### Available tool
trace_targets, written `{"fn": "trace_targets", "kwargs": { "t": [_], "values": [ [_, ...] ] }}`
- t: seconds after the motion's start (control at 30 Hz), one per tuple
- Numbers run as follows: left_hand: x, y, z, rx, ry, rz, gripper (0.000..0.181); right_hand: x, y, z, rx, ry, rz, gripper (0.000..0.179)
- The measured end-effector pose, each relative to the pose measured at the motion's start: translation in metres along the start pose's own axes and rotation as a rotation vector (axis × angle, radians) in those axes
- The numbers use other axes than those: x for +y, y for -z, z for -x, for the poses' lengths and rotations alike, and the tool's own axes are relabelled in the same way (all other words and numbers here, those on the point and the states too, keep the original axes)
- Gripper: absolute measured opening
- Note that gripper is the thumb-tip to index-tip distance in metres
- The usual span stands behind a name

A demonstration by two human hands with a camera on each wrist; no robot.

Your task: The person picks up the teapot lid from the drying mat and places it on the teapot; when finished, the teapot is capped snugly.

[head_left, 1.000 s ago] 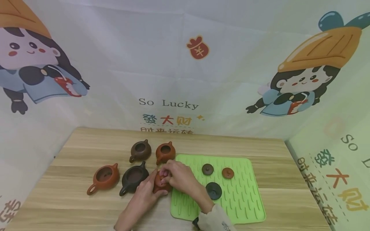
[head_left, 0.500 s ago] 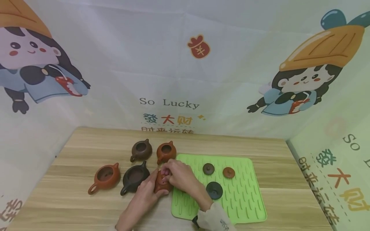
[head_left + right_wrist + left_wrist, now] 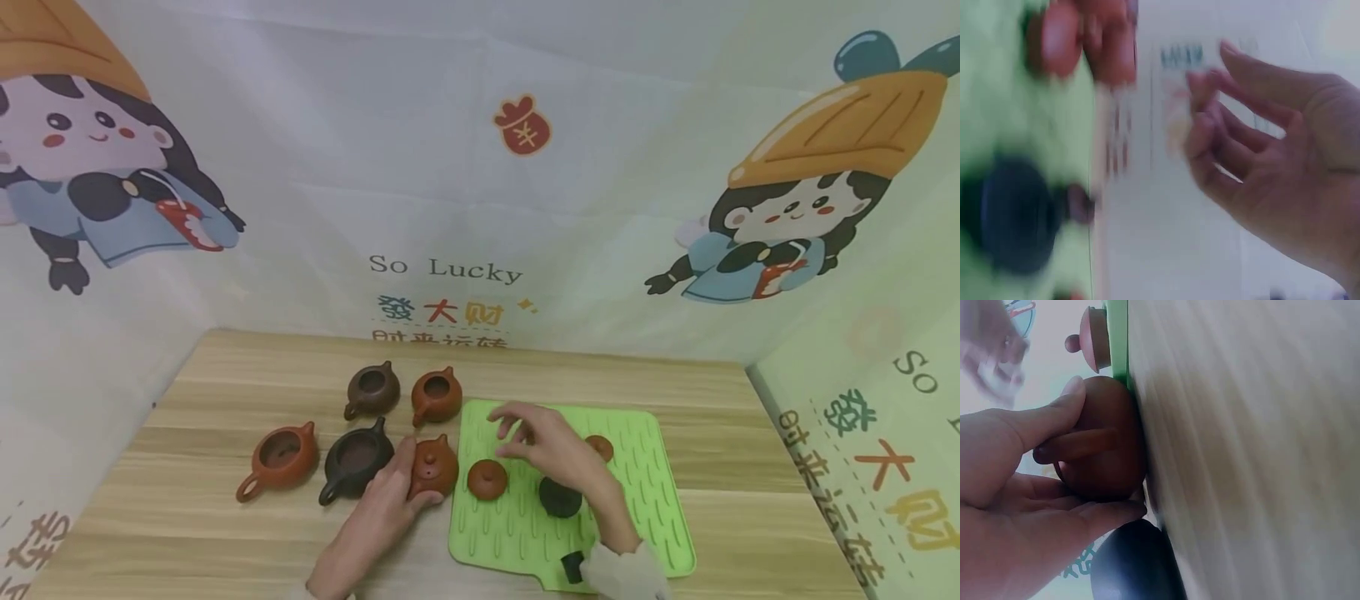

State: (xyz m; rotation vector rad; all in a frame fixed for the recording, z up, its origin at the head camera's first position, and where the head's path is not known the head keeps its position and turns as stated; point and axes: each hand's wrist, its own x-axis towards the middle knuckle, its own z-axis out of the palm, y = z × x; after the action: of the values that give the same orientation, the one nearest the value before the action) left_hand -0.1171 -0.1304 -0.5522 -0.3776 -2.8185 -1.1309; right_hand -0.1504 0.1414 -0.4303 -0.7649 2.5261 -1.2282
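My left hand holds a small red-brown teapot on the wood table, thumb on one side and fingers round the other. A knobbed lid sits on that pot. In the left wrist view the teapot stands with its handle toward the camera. My right hand is raised over the green mat, fingers loosely bent, with nothing between them in the right wrist view. Close to it on the mat lie a red-brown lid, a black lid and a smaller orange-red lid, the last two partly covered by the right arm.
Lidless teapots stand left of the mat: a black one beside my left fingers, an orange-red one farther left, and a brown one and a small orange one behind. A printed cloth hangs behind the table.
My right hand has let go of the lid on the held teapot and moved right over the mat, uncovering a red-brown lid there. My left hand keeps its hold.
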Motion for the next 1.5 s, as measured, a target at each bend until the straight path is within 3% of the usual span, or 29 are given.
{"fn": "trace_targets", "kwargs": {
  "t": [0.1,0.2,0.27,0.33,0.43,0.53,0.63,0.7,0.8,0.9,1.07,1.27,1.5],
  "values": [
    [-0.006,-0.003,-0.002,-0.017,-0.016,-0.035,0.099,0.026,0.018,0.031,-0.037,-0.010,0.021,0.033],
    [-0.009,0.002,-0.002,-0.022,-0.044,-0.059,0.106,0.066,0.020,0.052,-0.052,0.050,0.040,0.029],
    [-0.010,0.015,-0.002,0.004,-0.082,-0.095,0.108,0.079,0.020,0.062,-0.053,0.056,0.014,0.027],
    [-0.005,0.039,0.000,0.023,-0.119,-0.125,0.106,0.085,0.020,0.066,-0.059,0.044,-0.025,0.026],
    [-0.006,0.078,0.003,0.018,-0.154,-0.168,0.101,0.070,0.022,0.069,-0.066,-0.048,-0.073,0.023],
    [-0.031,0.096,0.001,-0.022,-0.160,-0.175,0.101,0.064,0.022,0.068,-0.050,-0.102,-0.080,0.019],
    [-0.066,0.096,-0.004,-0.082,-0.141,-0.157,0.107,0.063,0.021,0.066,-0.034,-0.128,-0.094,0.017],
    [-0.080,0.093,-0.005,-0.129,-0.101,-0.153,0.111,0.065,0.019,0.066,-0.030,-0.135,-0.111,0.015],
    [-0.072,0.099,-0.004,-0.215,-0.029,-0.098,0.112,0.068,0.016,0.065,-0.024,-0.126,-0.119,0.014],
    [-0.050,0.110,-0.004,-0.277,0.034,-0.068,0.109,0.070,0.014,0.065,-0.019,-0.119,-0.116,0.014],
    [-0.025,0.120,-0.003,-0.319,0.100,-0.089,0.100,0.068,0.013,0.066,-0.019,-0.124,-0.133,0.013],
    [-0.025,0.116,-0.006,-0.317,0.150,-0.082,0.101,0.068,0.014,0.066,-0.024,-0.126,-0.133,0.013],
    [-0.021,0.116,-0.007,-0.296,0.135,-0.120,0.096,0.070,0.014,0.066,-0.007,-0.104,-0.111,0.013]
  ]
}}
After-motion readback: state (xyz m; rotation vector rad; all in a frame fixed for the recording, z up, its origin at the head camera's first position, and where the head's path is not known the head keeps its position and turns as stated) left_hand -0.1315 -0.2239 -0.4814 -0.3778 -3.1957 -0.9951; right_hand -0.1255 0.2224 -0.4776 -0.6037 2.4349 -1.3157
